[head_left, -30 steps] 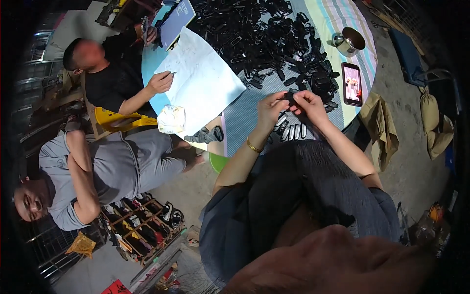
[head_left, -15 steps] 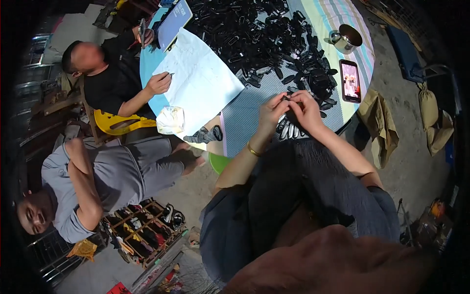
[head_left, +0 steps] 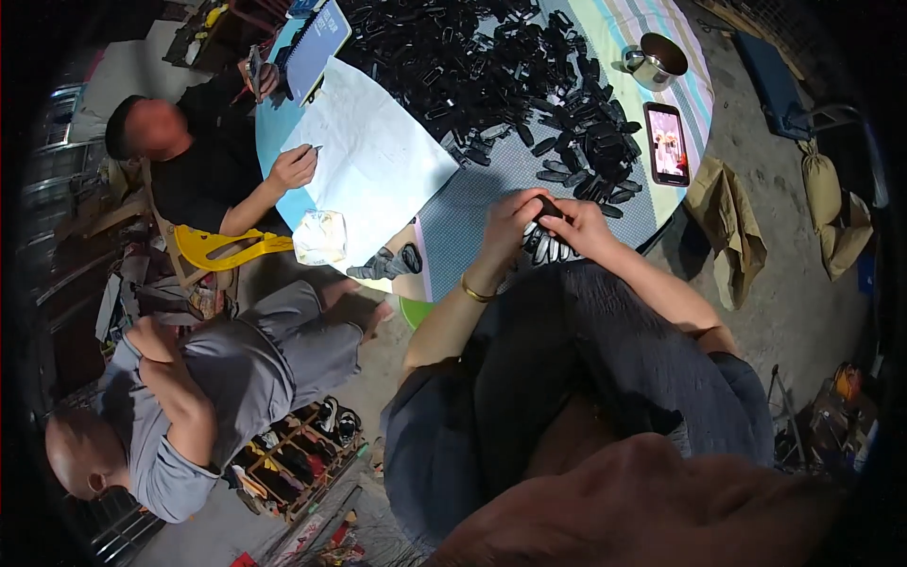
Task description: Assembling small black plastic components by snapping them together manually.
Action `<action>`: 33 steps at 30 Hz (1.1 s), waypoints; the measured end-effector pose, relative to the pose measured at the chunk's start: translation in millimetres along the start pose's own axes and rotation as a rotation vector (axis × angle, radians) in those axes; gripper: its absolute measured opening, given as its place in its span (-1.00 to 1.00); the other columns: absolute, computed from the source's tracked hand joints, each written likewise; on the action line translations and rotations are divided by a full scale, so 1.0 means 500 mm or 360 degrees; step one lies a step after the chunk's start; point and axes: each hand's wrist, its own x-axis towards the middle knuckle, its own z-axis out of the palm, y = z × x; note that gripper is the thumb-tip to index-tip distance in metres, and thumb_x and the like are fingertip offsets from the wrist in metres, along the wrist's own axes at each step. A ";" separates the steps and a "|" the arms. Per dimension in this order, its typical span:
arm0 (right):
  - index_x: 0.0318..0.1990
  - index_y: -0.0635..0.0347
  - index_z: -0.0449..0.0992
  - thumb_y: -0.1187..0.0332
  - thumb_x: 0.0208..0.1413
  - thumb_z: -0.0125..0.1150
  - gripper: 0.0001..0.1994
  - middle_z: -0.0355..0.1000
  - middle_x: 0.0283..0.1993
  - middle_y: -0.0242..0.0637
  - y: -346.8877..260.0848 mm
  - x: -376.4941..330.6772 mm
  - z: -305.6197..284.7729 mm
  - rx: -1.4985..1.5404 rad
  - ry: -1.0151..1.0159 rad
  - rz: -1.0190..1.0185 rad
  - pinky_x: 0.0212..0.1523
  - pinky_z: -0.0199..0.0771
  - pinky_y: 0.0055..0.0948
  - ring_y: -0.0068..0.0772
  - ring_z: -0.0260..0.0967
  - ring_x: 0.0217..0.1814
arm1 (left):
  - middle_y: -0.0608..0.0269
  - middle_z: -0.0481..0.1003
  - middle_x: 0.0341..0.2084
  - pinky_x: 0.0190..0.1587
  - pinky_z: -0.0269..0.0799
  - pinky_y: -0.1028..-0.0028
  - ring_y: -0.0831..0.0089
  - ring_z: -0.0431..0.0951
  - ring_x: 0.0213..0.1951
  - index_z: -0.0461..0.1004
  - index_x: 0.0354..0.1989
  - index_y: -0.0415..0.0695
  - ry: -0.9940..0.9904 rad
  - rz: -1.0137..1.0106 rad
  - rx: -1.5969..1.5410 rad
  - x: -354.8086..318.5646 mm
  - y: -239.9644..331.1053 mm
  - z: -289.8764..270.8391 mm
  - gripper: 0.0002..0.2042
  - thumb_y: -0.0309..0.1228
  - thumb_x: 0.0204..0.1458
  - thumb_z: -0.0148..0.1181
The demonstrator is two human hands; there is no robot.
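Note:
Both hands meet over the near edge of the table (head_left: 468,213). My left hand (head_left: 511,225), with a gold bangle (head_left: 479,293) on its wrist, is closed on one end of a small black oblong piece (head_left: 547,207). My right hand (head_left: 579,227) pinches the same piece from the other side, so its exact kind is partly covered. Just below the fingers lie several shiny, silvery-looking oblong pieces (head_left: 546,251). Beyond my hands spreads a large heap of small black oblong pieces (head_left: 463,76), with looser ones (head_left: 595,156) toward me.
At the right stand a metal mug (head_left: 655,62) and a lit phone (head_left: 667,144). A white sheet (head_left: 378,142), a notebook (head_left: 319,52) and a crumpled packet (head_left: 320,237) lie left. One person (head_left: 213,132) sits there holding a pen; another (head_left: 236,378) is behind, arms folded.
My hands have come slightly down and left, and the black piece now shows more between them. The person in grey has turned their head away.

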 end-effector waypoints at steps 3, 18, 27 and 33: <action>-0.26 0.25 0.48 0.25 -0.10 0.25 -0.71 0.43 -0.39 -0.23 -0.025 -0.007 -0.037 -0.0454 -0.0168 -0.0038 -0.39 0.36 -0.41 -0.31 0.40 -0.39 | 0.13 0.53 -0.42 -0.20 0.37 0.55 0.55 0.49 -0.34 0.47 -0.18 -0.27 -0.0013 -0.0050 0.0120 0.023 -0.008 -0.020 -0.78 -0.49 -0.01 0.05; 0.26 0.17 -0.06 0.01 -0.22 0.29 -0.08 -0.31 0.31 0.20 0.141 0.024 -0.138 -0.1402 0.0519 -0.0416 0.28 -0.21 -0.03 0.27 -0.33 0.34 | 0.04 0.39 -0.36 -0.19 0.31 0.26 0.09 0.39 -0.27 0.44 -0.32 -0.22 -0.0121 0.0913 0.2010 0.135 -0.046 0.011 -0.75 -0.48 -0.25 0.24; 0.24 0.25 -0.04 -0.13 -0.23 0.24 -0.05 -0.22 0.29 0.20 0.142 0.122 -0.157 -0.1492 0.0662 -0.0428 0.26 -0.18 -0.02 0.20 -0.24 0.33 | 0.02 0.34 -0.29 -0.19 0.35 0.26 0.07 0.39 -0.24 0.39 -0.22 -0.23 0.0080 0.0746 0.1843 0.144 -0.069 0.008 -0.69 -0.60 -0.24 0.18; 0.01 0.32 0.35 0.10 -0.13 0.18 -0.42 0.16 0.14 0.16 0.105 0.138 -0.213 -0.1085 0.0439 -0.0087 0.19 0.05 -0.15 0.11 0.06 0.21 | 0.00 0.36 -0.34 -0.21 0.33 0.22 0.04 0.39 -0.25 0.37 -0.23 -0.21 0.0106 0.0563 0.1848 0.125 -0.082 -0.024 -0.71 -0.58 -0.21 0.17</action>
